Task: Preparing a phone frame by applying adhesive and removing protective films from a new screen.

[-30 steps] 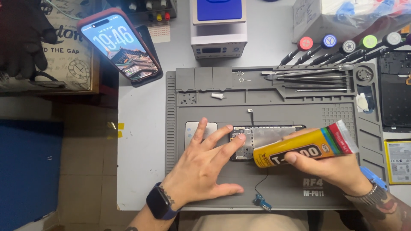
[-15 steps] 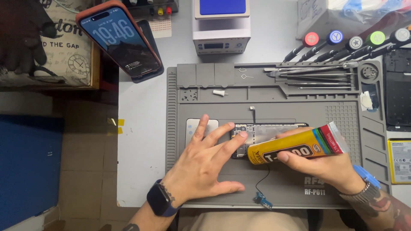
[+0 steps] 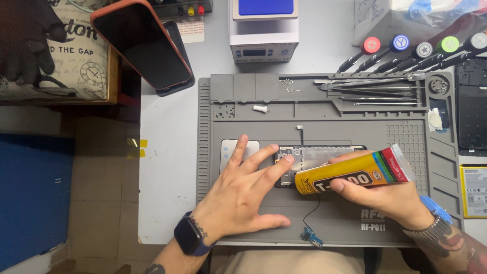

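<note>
We've got our left hand [image 3: 238,195] spread flat pinning the opened phone [image 3: 304,162] mid-frame on the grey mat [image 3: 355,122], right hand [image 3: 388,190] pinching the yellow glue tube [image 3: 350,175], so gluing probably needs steady nozzle aim.

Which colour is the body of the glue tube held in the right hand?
Mostly yellow, with black lettering and a red end: the squeezable glue tube in the right hand, seen in the head view.

Head camera, single view: I look almost straight down from above my workbench, at close range. My left hand [image 3: 243,195] and right hand [image 3: 390,195] sit low in frame on the grey repair mat [image 3: 324,122]; screwdrivers [image 3: 406,56] beyond the right hand.
</note>
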